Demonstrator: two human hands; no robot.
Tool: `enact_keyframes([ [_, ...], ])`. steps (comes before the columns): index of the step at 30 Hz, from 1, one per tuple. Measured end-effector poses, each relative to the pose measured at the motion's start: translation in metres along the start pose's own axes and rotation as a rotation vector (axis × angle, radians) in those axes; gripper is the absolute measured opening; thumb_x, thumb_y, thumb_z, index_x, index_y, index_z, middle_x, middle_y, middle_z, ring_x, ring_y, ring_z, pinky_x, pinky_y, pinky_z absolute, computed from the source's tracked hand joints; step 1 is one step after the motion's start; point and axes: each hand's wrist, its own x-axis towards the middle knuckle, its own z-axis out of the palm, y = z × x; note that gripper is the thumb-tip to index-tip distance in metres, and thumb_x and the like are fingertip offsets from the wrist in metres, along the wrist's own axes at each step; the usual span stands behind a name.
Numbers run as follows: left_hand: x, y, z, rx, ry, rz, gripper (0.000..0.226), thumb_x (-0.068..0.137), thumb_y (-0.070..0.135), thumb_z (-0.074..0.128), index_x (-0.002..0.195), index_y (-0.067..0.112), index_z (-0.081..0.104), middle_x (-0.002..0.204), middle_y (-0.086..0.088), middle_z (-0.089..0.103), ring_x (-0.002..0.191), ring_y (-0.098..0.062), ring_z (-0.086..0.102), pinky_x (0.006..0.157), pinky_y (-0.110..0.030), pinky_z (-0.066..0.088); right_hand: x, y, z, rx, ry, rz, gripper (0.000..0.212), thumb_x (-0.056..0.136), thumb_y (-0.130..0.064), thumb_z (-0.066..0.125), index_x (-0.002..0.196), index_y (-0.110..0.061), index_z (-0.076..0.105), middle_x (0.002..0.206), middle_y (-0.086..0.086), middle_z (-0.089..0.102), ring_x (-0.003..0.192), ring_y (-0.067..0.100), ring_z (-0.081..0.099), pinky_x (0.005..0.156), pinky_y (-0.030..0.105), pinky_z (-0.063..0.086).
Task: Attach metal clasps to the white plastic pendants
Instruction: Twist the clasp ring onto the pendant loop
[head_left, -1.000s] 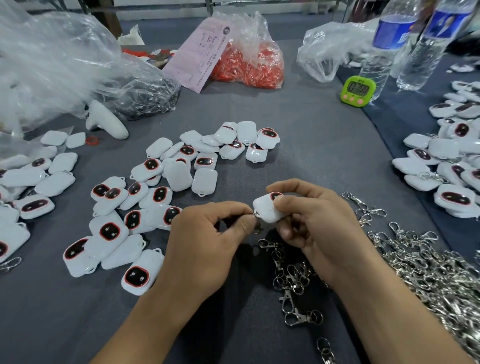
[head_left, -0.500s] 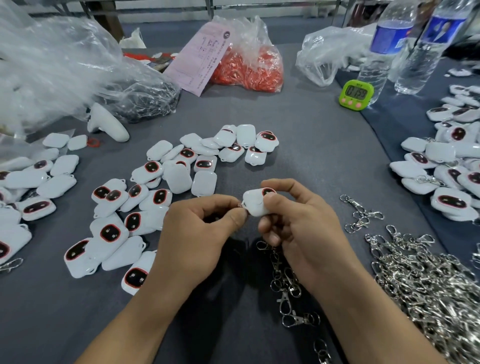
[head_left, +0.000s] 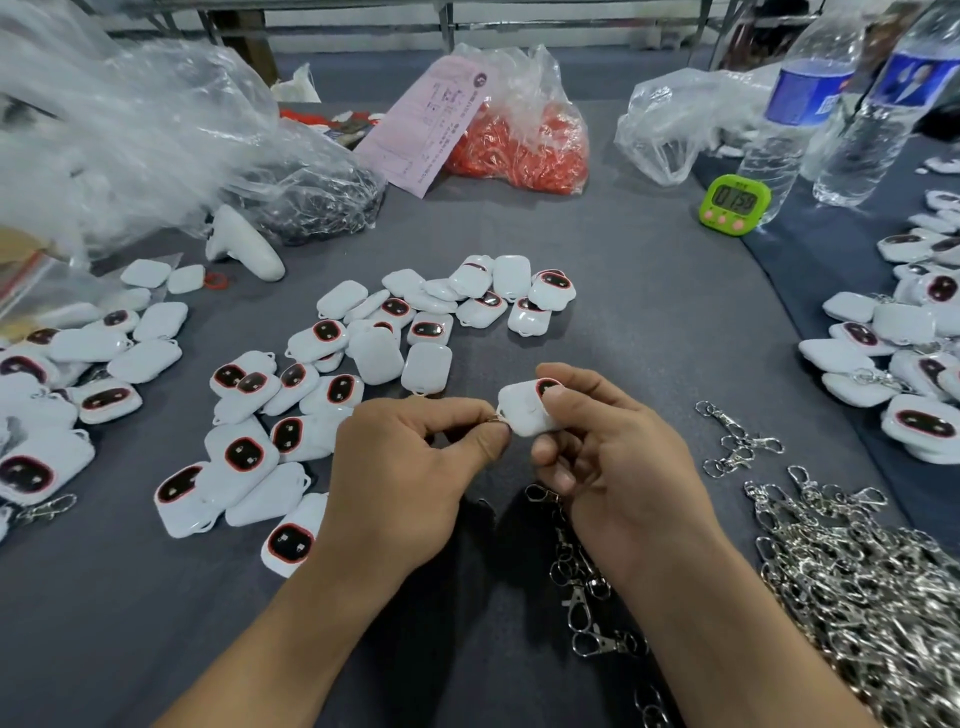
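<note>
Pendant (head_left: 524, 411): small white plastic shell with a dark, red-rimmed face, held just above the near middle of the desk (head_left: 649, 312).
Right hand (head_left: 613, 457): pinches the pendant, thumb on its face and fingers curled behind.
Left hand (head_left: 410, 478): thumb and forefinger pressed together on a small metal ring (head_left: 496, 417) at the pendant's left corner. The rest of that clasp is hidden.
Handling: the pendant is probably light, rigid and glossy, so it may slip. It is best gripped across its flat faces with the loop corner left free, and that thin loop looks like the part most likely to break under a twist.
Ring: looks stiff and tiny, so it wants fingertips only.
Loose pendants (head_left: 363, 364): scattered to the left and beyond the hands.
Clasp pile (head_left: 857, 597): tangled silver hooks, near right.
Pendants with clasps (head_left: 909, 364): heaped far right.
Timer (head_left: 734, 203): green, far right, beside water bottles (head_left: 795, 119).
</note>
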Motion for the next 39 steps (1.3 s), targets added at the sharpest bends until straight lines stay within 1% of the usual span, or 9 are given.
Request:
enact_keyframes([
  [6, -0.004, -0.003, -0.002, 0.669, -0.005, 0.390, 0.009, 0.078, 0.024, 0.070, 0.072, 0.020, 0.077, 0.062, 0.005, 0.063, 0.069, -0.019, 0.055, 0.070, -0.030, 0.037, -0.002, 0.010, 0.000, -0.370, 0.024, -0.172, 0.016, 0.090, 0.000, 0.069, 0.093, -0.015, 0.071, 0.063, 0.015, 0.068, 0.043, 0.023, 0.052, 0.036, 0.023, 0.036],
  [13, -0.002, 0.001, 0.001, 0.094, -0.034, -0.004, 0.014, 0.079, 0.032, 0.081, 0.084, 0.045, 0.078, 0.077, 0.024, 0.072, 0.076, 0.002, 0.066, 0.067, -0.009, 0.046, 0.000, -0.003, -0.002, -0.095, 0.031, 0.003, 0.013, 0.094, 0.005, 0.059, 0.100, -0.003, 0.067, 0.065, 0.011, 0.068, 0.042, 0.016, 0.054, 0.034, 0.022, 0.035],
  [18, -0.002, 0.005, 0.002, -0.060, -0.138, -0.054, 0.023, 0.089, 0.027, 0.074, 0.085, 0.049, 0.077, 0.074, 0.018, 0.074, 0.069, 0.002, 0.067, 0.063, -0.010, 0.047, -0.001, -0.004, -0.002, -0.068, 0.010, 0.042, 0.014, 0.094, 0.005, 0.057, 0.102, -0.001, 0.066, 0.067, 0.012, 0.068, 0.043, 0.016, 0.053, 0.034, 0.022, 0.035],
  [21, -0.006, 0.006, 0.003, 0.147, -0.034, 0.071, 0.014, 0.082, 0.038, 0.069, 0.086, 0.049, 0.075, 0.076, 0.020, 0.070, 0.078, -0.005, 0.065, 0.069, -0.015, 0.045, -0.001, -0.001, 0.000, -0.153, 0.034, -0.010, 0.012, 0.094, 0.003, 0.058, 0.097, -0.006, 0.066, 0.065, 0.013, 0.067, 0.041, 0.016, 0.051, 0.034, 0.022, 0.032],
  [24, -0.007, 0.003, 0.004, 0.487, -0.045, 0.264, 0.017, 0.081, 0.029, 0.066, 0.073, 0.022, 0.079, 0.062, 0.006, 0.064, 0.071, -0.015, 0.055, 0.070, -0.027, 0.036, -0.002, 0.004, 0.000, -0.343, 0.040, -0.180, 0.015, 0.088, -0.001, 0.066, 0.088, -0.016, 0.068, 0.066, 0.012, 0.069, 0.040, 0.015, 0.051, 0.036, 0.020, 0.035],
  [29, -0.007, 0.001, 0.010, 0.735, -0.067, 0.420, 0.017, 0.078, 0.019, 0.063, 0.064, 0.013, 0.067, 0.058, -0.002, 0.057, 0.062, -0.026, 0.051, 0.069, -0.037, 0.038, -0.005, 0.010, -0.003, -0.679, -0.011, -0.388, 0.019, 0.069, -0.025, 0.074, 0.087, -0.030, 0.068, 0.064, 0.006, 0.069, 0.049, 0.022, 0.061, 0.051, 0.037, 0.053],
  [32, -0.008, -0.001, 0.011, 0.596, -0.060, 0.270, 0.014, 0.081, 0.027, 0.063, 0.075, 0.022, 0.075, 0.063, 0.004, 0.063, 0.069, -0.022, 0.055, 0.068, -0.032, 0.036, -0.006, 0.007, 0.000, -0.513, -0.031, -0.294, 0.016, 0.071, -0.017, 0.072, 0.085, -0.024, 0.069, 0.063, 0.007, 0.069, 0.045, 0.019, 0.057, 0.040, 0.025, 0.042],
  [35, -0.002, -0.003, 0.008, 0.167, -0.086, 0.024, 0.012, 0.080, 0.038, 0.069, 0.089, 0.043, 0.077, 0.064, 0.009, 0.068, 0.063, -0.008, 0.061, 0.058, -0.025, 0.045, -0.004, 0.000, 0.000, -0.228, -0.013, -0.134, 0.011, 0.086, -0.004, 0.065, 0.094, -0.011, 0.070, 0.066, 0.013, 0.068, 0.043, 0.017, 0.052, 0.037, 0.022, 0.034],
  [39, 0.001, 0.005, 0.009, -0.112, -0.123, -0.031, 0.022, 0.088, 0.024, 0.075, 0.087, 0.047, 0.078, 0.074, 0.017, 0.075, 0.068, 0.005, 0.065, 0.063, -0.012, 0.048, 0.000, -0.005, -0.002, -0.097, 0.045, -0.012, 0.020, 0.095, 0.003, 0.055, 0.107, 0.000, 0.070, 0.070, 0.013, 0.069, 0.043, 0.015, 0.051, 0.036, 0.022, 0.034],
])
